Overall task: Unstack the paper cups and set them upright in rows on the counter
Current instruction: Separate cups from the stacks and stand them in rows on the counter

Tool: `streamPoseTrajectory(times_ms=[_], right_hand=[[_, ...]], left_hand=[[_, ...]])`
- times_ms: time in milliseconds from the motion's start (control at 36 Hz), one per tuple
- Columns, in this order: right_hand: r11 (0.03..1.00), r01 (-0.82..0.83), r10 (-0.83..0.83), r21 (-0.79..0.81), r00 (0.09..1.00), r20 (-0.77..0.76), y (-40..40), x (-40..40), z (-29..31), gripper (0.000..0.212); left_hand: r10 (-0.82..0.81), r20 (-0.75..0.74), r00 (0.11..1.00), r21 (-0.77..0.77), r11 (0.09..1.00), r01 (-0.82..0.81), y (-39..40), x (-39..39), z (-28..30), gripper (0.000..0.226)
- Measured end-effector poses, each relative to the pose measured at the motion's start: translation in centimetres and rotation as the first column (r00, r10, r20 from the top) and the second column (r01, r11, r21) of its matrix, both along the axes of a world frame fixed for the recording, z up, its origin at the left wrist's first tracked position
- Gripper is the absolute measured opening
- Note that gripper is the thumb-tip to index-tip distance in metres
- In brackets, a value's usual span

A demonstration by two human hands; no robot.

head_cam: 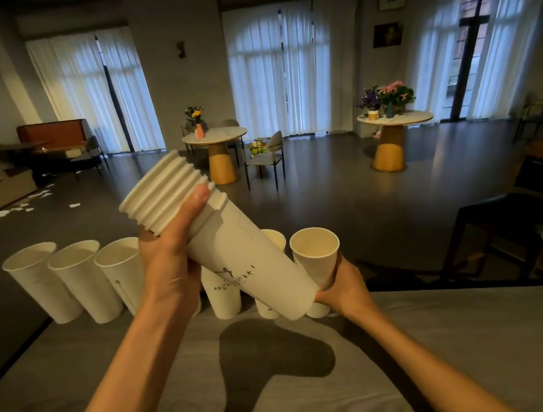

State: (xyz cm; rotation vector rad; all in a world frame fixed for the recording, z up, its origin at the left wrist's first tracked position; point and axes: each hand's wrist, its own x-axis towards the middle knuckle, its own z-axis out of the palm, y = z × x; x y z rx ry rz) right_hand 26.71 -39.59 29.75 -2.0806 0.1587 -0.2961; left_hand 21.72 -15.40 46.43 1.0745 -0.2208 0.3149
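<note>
The grey wood-grain desk [453, 337] fills the lower part of the view, its surface matt with faint swirling figure, and a dark shadow of the stack lies across its middle. Over it both bare forearms reach forward and converge on the stack of paper cups [234, 245], a long white nested cone held tilted in the air, its ribbed band of rolled rims pointing up and to the left, its narrow closed base pointing down and to the right. The left hand [170, 264] wraps the upper part of the stack just below the rims, wrist bent, its fingers [197, 198] clamped round the smooth paper with one fingertip pressed against the lowest rims. The right hand [343, 288] grips the base end from below, its fingers curled shut on the outermost cup. Small dark printed marks run along that cup's side. Behind the hands, near the desk's far edge, a row of upright cups [80, 283] stands mouths open, plain white and tapered, three side by side at the left; another upright cup [316, 255] stands just beside the right hand, and more are partly hidden behind the stack.
</note>
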Motion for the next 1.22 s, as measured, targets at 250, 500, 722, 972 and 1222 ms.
streamPoseTrajectory(times_ms=[250, 500, 722, 972, 1222], right_hand=[[0.999, 0.036, -0.041, -0.039, 0.989, -0.140, -4.7, -3.3, -0.4, 0.086], [0.669, -0.292, 0.477, 0.684, 0.874, -0.093, -7.0, -12.0, 8.4, 0.065], [0.714, -0.492, 0.632, 0.498, 0.759, -0.157, -9.2, -13.6, 8.6, 0.083], [0.982, -0.183, 0.186, 0.036, 0.975, -0.125, -11.3, -10.9, 3.7, 0.093], [0.977, 0.015, -0.011, 0.213, 1.000, -0.020, -10.1, -4.9, 0.7, 0.104]], left_hand=[[-0.192, -0.084, 0.978, 0.061, 0.978, 0.197, -5.0, -1.5, -2.5, 0.066], [-0.376, -0.274, 0.885, -0.130, 0.926, 0.353, -12.6, -4.0, -2.8, 0.068], [-0.327, -0.267, 0.906, -0.090, 0.945, 0.314, -14.3, -3.7, -2.5, 0.092], [-0.137, -0.155, 0.978, -0.159, 0.981, 0.112, -9.6, -1.3, 1.3, 0.086], [-0.083, -0.088, 0.993, -0.169, 0.983, 0.067, -5.5, -0.3, 2.4, 0.066]])
